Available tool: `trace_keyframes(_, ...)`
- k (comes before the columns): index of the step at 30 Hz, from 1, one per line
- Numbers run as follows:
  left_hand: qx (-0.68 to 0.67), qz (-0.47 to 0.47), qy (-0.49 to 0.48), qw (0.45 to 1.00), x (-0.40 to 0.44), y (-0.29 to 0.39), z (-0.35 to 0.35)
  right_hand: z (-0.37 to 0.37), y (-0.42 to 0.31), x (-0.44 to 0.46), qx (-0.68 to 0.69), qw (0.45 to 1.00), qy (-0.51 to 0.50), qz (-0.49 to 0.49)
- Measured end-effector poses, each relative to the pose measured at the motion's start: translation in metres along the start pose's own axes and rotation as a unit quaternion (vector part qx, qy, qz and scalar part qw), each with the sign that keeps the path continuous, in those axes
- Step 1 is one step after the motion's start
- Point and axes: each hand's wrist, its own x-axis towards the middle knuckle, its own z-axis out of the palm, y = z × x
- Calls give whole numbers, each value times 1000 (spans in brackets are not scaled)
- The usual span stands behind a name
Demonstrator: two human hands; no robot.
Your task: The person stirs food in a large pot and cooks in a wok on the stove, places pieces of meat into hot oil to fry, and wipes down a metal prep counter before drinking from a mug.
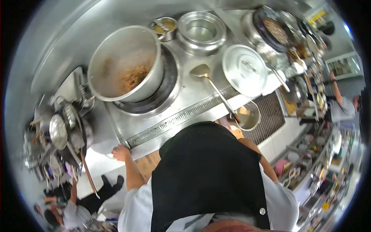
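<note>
Our left hand (121, 153) rests on the edge of the shiny steel counter (190, 94), fingers a bit apart. Next, the big silver metal pot (112, 44) with brown food (134, 77) sits on a round black burner (167, 75). It may be hot, so we should reach with care. Our black cloth apron (208, 166) hides our right hand; we cannot tell its grip.

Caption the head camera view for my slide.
Left hand at the steel counter, near a deep pot of brown food.

White tiles (275, 146) floor the bright steel kitchen.
</note>
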Motion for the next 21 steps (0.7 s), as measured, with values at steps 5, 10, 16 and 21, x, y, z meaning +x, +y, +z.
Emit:
trace_keyframes(5, -81, 55, -85, 992, -27, 10, -12, -33, 22, 25, 6, 998, -45, 41)
trace_keyframes(10, -16, 58, -69, 996, -147, 30, -56, -90, -5, 63, -28, 993, -109, 23)
trace_keyframes(16, -133, 190, -299, 926, -306, -76, 19, -269, -41, 114, -32, 973, 226, -29)
trace_keyframes(21, -65, 245, -526, 812, -376, -144, 24, -363, -18, 216, -196, 928, 312, 54)
